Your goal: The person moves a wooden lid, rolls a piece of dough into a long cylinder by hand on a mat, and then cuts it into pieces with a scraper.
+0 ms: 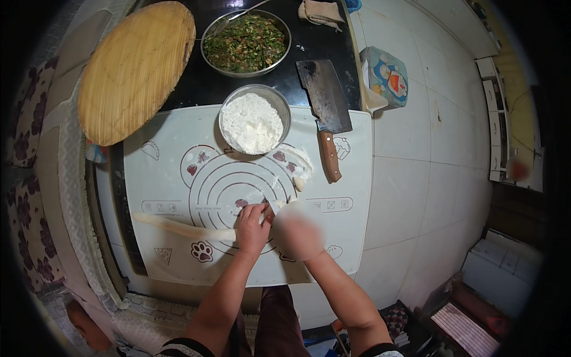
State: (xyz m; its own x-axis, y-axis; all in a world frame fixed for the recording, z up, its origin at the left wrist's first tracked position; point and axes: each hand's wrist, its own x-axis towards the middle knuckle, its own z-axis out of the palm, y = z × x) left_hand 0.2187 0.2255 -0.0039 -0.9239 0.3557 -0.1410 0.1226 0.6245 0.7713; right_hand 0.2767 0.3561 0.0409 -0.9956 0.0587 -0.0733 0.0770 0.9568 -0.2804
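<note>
A long roll of dough (187,230) lies on a printed white pastry mat (167,192). My left hand (253,227) is closed over its right end, fingers bent on the dough. Just right of those fingers is a knife blade (272,206), upright against the dough's end. My right hand (299,230) is blurred in the picture; it is at the blade's near end, and its grip cannot be made out. Small cut dough pieces (299,184) lie beyond it on the right. A metal bowl of white flour (252,125) stands at the mat's far edge.
A cleaver with a wooden handle (329,156) lies at the right, partly on the mat. A metal bowl of chopped green filling (245,44) with a spoon stands farther back. A round wooden board (138,73) is at the far left. A folded cloth (320,12) lies at the back.
</note>
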